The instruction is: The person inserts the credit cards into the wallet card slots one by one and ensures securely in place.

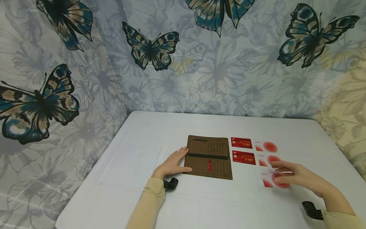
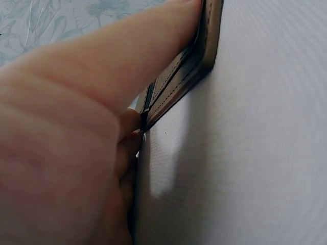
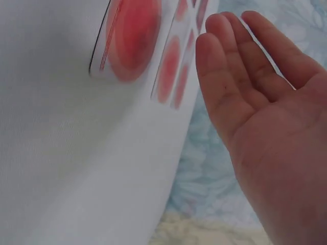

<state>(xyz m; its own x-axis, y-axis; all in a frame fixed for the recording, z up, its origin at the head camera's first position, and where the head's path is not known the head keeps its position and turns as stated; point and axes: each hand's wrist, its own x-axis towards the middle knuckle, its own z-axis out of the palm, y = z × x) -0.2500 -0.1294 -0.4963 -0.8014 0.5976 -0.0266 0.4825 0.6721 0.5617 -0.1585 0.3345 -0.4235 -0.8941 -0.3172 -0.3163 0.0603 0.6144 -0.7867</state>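
Observation:
A brown wallet [image 1: 207, 151] lies spread open on the table, with stitched card slots and a red strip [image 1: 210, 166] showing in its lower half. At its left edge my left hand [image 1: 172, 164] rests with fingers extended; the thumb [image 2: 153, 43] lies over the wallet's near corner in the left wrist view. My right hand [image 1: 300, 176] hovers over the nearest white card with a red circle [image 1: 267, 183], fingers loosely bent and nothing held. In the right wrist view, that card [image 3: 134, 41] lies apart from the fingers [image 3: 212, 56].
Two red VIP cards [image 1: 241, 143] lie one below the other just right of the wallet. Beside them, two more white cards with red circles [image 1: 266, 146] form a column with the nearest one. A white cloth covers the table [image 1: 114, 190]; butterfly-patterned fabric [image 1: 168, 92] hangs behind.

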